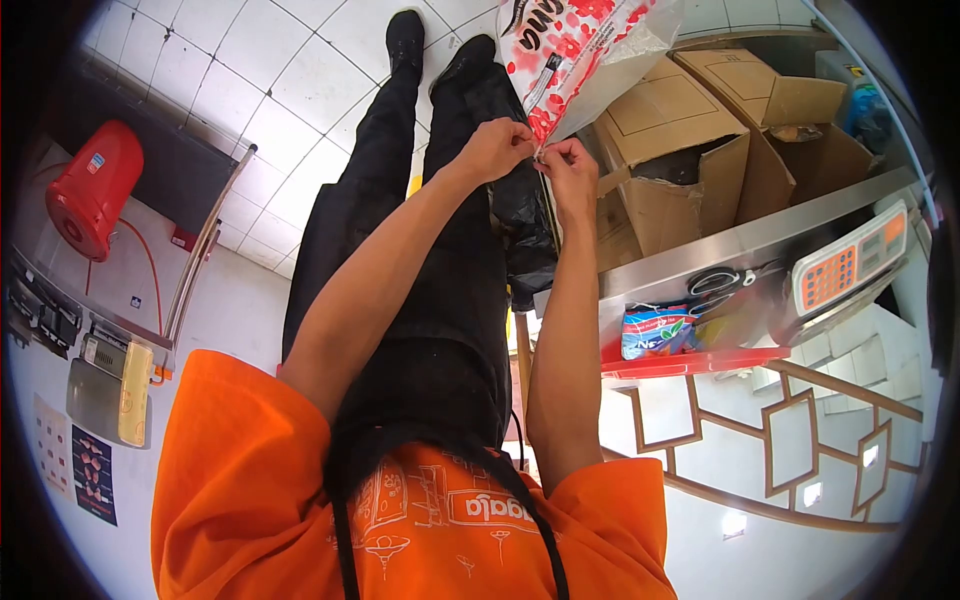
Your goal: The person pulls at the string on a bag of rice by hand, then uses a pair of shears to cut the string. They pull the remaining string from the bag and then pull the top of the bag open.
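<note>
A large plastic bag with red and pink flower-like print and dark lettering hangs at the top. It narrows to a gathered end between my hands. My left hand pinches that end from the left, fingers closed. From the right, my right hand pinches it too, thumb and fingers together. My fingertips nearly meet there, and they hide exactly how the plastic is folded. Below my hands is a crumpled black plastic bag, beside my dark trousers.
Open cardboard boxes stand right of my hands, beside a metal counter edge. Along it are a scale with orange keys, scissors and a blue packet. A red machine is at far left. White tiles cover the floor.
</note>
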Demonstrator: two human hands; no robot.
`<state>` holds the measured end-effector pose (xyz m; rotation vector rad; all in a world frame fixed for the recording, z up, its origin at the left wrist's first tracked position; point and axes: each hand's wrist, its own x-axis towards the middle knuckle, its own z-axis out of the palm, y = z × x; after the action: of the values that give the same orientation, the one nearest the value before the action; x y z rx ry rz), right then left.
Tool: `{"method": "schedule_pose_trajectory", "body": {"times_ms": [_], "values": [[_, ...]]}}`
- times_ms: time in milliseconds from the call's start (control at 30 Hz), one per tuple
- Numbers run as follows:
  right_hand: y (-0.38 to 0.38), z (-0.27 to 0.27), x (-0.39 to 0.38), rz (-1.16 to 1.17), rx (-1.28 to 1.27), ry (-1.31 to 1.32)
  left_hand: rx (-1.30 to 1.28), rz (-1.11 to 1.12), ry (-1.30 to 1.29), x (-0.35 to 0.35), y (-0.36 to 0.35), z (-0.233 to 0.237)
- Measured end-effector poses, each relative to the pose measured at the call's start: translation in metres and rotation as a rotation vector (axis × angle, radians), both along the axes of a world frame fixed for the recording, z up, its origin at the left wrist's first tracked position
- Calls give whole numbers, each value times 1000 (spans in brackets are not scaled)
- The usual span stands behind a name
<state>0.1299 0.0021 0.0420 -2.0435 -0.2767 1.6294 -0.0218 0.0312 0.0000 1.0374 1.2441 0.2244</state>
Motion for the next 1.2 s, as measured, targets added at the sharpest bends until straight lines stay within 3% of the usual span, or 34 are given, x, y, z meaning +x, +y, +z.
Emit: {"method": "schedule_pose_trajectory", "body": {"times_ms": [200, 267, 367, 433, 500, 533, 600, 733, 800, 900, 933, 1033, 1200], "values": [[5, -2, 12, 213, -52, -53, -270, -55, -6, 4, -1, 1], [7, -2, 11, 222, -66, -77, -536, 75, -95, 10, -9, -5], [7, -4, 9, 248, -90, -144, -626, 207, -208, 14, -14, -3], [8, -5, 5, 262, -98, -189, -583, 67, -201, 8, -5, -6], [5, -5, -2, 461, 57, -641, -542, -80, -190, 3, 0, -8], [-1, -11, 8, 447, 56, -641, -463, -139, -140, 1, 1, -9], [-3, -24, 34, -148, 18, -560, -367, -221, -79, -5, 6, -10], [18, 3, 33, -402, 63, -430, -519, 29, -85, -2, -3, -1], [12, 7, 18, -176, 117, -454, -574, -3, -29, -5, -3, 7], [-19, -14, -8, 75, 104, -560, -298, -195, -12, -15, 3, 2], [-26, -20, -17, 76, 76, -518, -115, -176, -19, -16, -3, -14], [-23, -7, -42, -2, 144, -589, 101, -278, -161, -16, 11, -9], [-36, -9, -57, -117, 170, -632, -12, -346, -296, -17, 5, -28]]}}
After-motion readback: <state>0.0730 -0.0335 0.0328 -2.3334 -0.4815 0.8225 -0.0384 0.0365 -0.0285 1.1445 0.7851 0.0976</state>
